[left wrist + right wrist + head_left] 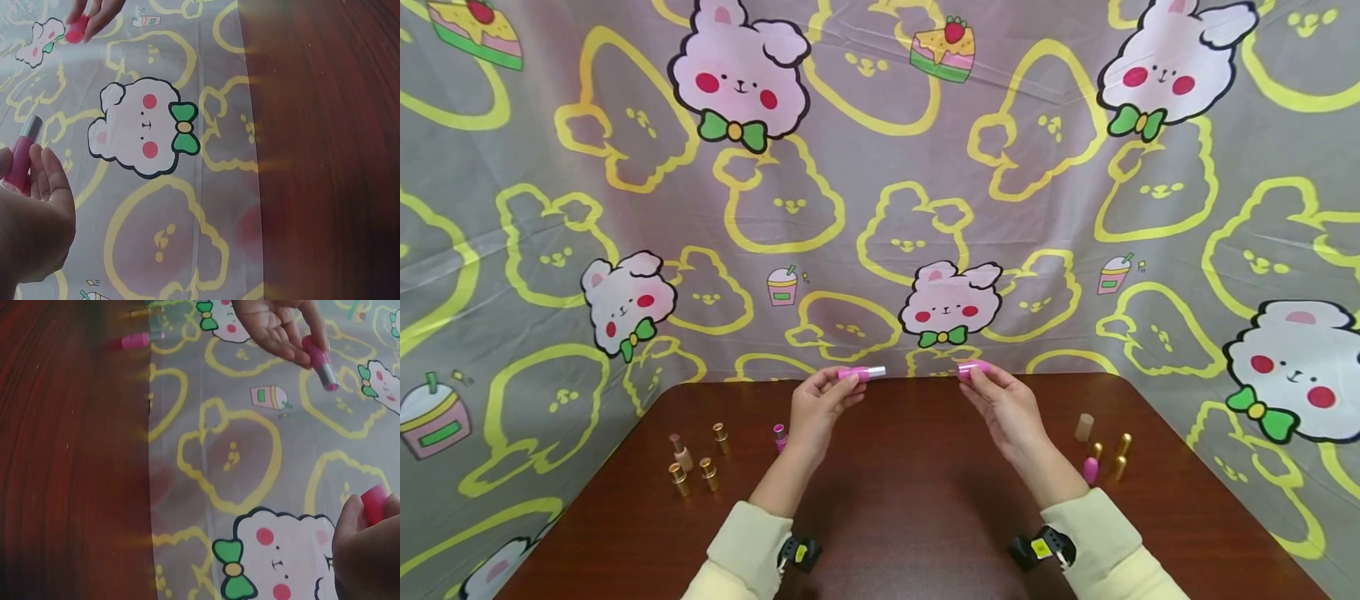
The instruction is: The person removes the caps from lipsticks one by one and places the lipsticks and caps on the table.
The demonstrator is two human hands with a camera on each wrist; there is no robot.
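Note:
Between thumb and fingers, my left hand [822,408] pinches a pink lipstick tube [853,374] whose silver collar points right. The same lipstick tube [24,153] shows its pink body and bare silver end in the left wrist view. My right hand [1007,412] pinches a pink lipstick cap [973,367], partly covered by the fingers; its pink side [375,504] also shows in the right wrist view. Both hands are raised near the table's far edge, with a gap between the tube and the cap.
On the dark wooden table [917,500], several uncapped lipstick tubes [709,473] stand at left, with another pink tube [779,437] beside my left wrist. Gold caps [1122,467], a pink cap [1091,470] and a beige cap [1084,427] stand at right. A patterned cloth [850,275] hangs behind.

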